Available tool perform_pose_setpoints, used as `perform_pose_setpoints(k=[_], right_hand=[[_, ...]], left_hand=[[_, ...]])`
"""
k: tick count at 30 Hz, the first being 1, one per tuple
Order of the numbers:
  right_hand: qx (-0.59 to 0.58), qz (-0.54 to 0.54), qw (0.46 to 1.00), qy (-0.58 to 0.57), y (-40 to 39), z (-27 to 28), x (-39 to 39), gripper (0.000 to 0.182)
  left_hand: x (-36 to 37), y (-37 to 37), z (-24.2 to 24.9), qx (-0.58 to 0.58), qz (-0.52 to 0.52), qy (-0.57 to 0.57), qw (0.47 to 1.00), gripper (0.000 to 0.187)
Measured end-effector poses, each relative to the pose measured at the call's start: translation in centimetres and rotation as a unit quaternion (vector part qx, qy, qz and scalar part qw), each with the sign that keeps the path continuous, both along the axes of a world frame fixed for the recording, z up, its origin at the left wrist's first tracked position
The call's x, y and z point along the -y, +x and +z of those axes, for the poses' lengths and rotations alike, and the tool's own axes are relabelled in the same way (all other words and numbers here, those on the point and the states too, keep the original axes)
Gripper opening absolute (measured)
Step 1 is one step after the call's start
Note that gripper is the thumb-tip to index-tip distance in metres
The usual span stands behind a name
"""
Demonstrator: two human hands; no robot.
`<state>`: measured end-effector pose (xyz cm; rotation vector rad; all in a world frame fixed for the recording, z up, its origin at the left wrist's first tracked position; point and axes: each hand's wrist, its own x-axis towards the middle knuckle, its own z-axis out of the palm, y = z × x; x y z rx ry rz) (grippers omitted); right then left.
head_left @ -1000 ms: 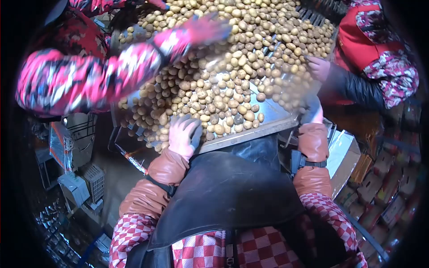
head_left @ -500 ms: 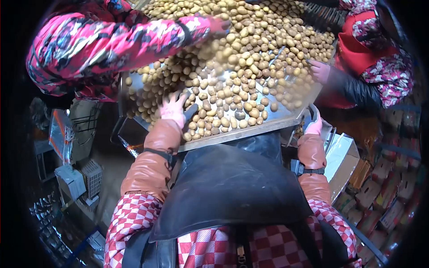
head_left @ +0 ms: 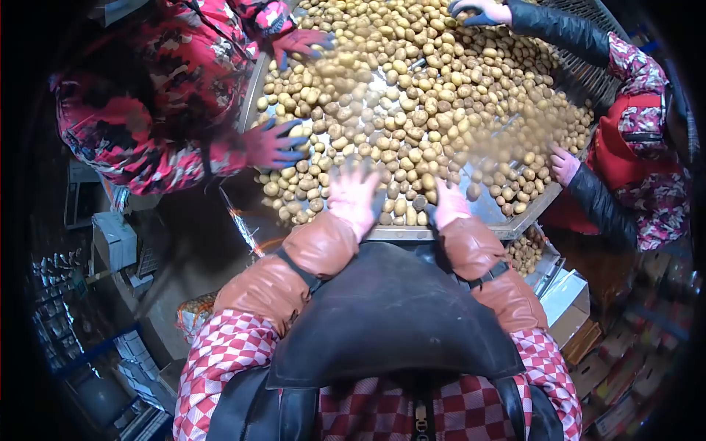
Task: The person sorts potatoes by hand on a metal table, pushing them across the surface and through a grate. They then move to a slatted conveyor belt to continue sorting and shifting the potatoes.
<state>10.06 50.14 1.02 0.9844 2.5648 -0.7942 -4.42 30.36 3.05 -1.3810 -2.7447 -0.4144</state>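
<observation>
Many small potatoes [head_left: 412,117] lie heaped on a metal sorting table [head_left: 397,233]. My left hand [head_left: 354,192], in a pink glove with dark fingertips, rests on the potatoes by the near edge, fingers spread and slightly blurred. To its right, my right hand [head_left: 450,203], gloved alike, touches potatoes at the same edge; its fingers are stretched apart and grip nothing I can see. A darker potato [head_left: 420,202] lies beside my right thumb.
At the left, a co-worker's gloved hands [head_left: 276,145] reach over the potatoes. Another co-worker's hands [head_left: 565,165] are at the right. Below the near right edge stands a container of potatoes [head_left: 526,251], beside a white carton [head_left: 565,301]. A filled net bag [head_left: 193,316] sits on the floor.
My right hand has come up from beside the table's edge onto the potatoes. My left hand has shifted right. The left co-worker's arm has drawn back, and the camera view has shifted.
</observation>
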Motion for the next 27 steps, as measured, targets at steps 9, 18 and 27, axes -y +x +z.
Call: perform_pose_setpoints(k=[9, 18, 27], right_hand=[[-0.182, 0.045, 0.982, -0.013, -0.1, -0.2, -2.1, 0.054], [-0.24, -0.205, 0.949, 0.022, -2.1, -5.5, -19.1, 0.077], [-0.075, 0.029, 0.994, 0.078, -8.9, -0.9, 0.9, 0.07]], left_hand=[[1.4, -6.6, -0.7, 0.058, -0.022, -0.072, 0.995, 0.063], [8.6, -6.9, -0.5, 0.115, 0.24, -0.174, 0.948, 0.054], [10.1, -3.9, -0.5, 0.023, 0.141, 0.088, 0.986, 0.017]])
